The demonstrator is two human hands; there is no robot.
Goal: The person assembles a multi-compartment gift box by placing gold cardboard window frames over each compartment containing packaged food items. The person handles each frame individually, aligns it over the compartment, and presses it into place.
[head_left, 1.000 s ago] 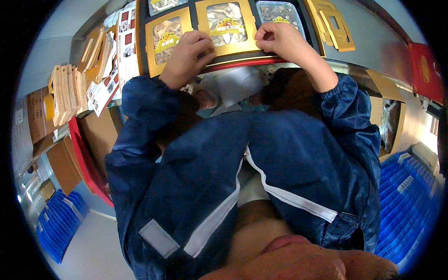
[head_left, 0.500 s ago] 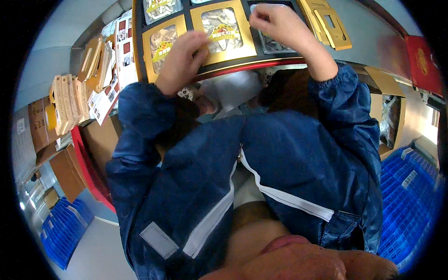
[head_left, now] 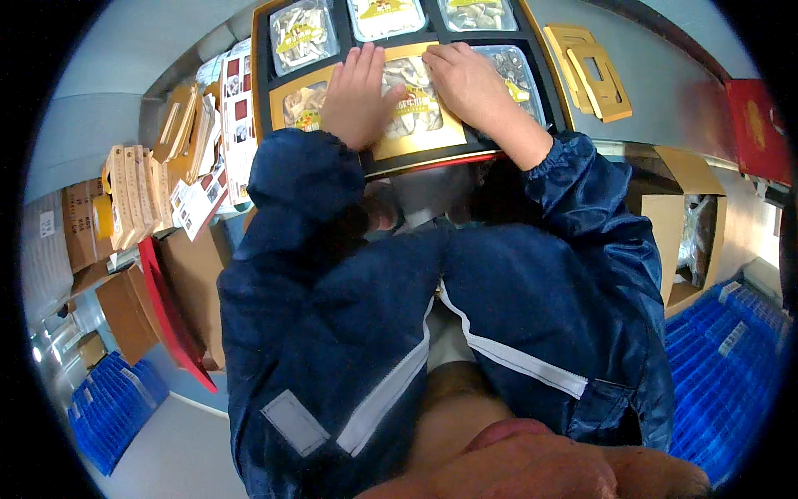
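At the far left edge of the counter (head_left: 125, 91), stacks of folded cardboard inserts (head_left: 129, 200) are standing on edge, and beside them some printed leaflets (head_left: 237, 125) are lying flat. Next to these, near the front edge of the counter, a black gift box tray (head_left: 262, 91) with gold borders is lying open. Its back row is already holding three clear packs of dried goods (head_left: 303, 33), each sitting in its own compartment. In the front row, the left compartment also seems to be filled, as far as the picture is showing. The left hand (head_left: 357, 96) is lying flat on the gold-framed pack (head_left: 416, 125) in the front middle compartment, with the fingers (head_left: 366, 62) stretched out and released, pressing down and not gripping anything. The right hand (head_left: 470, 83) is resting on the right part of the same pack, its fingers spread and slightly bent, also pressing and not closed around it. The pack is looking almost level with the tray, so I judge that it is being seated now. The front right compartment is showing another pack (head_left: 519, 79), partly hidden by the right hand. So the filling seems nearly finished; what is left is probably the final pressing. Farther right, two gold cardboard frames (head_left: 594, 71) are lying loose on the counter, and a red lid (head_left: 761, 129) is lying near the right edge.
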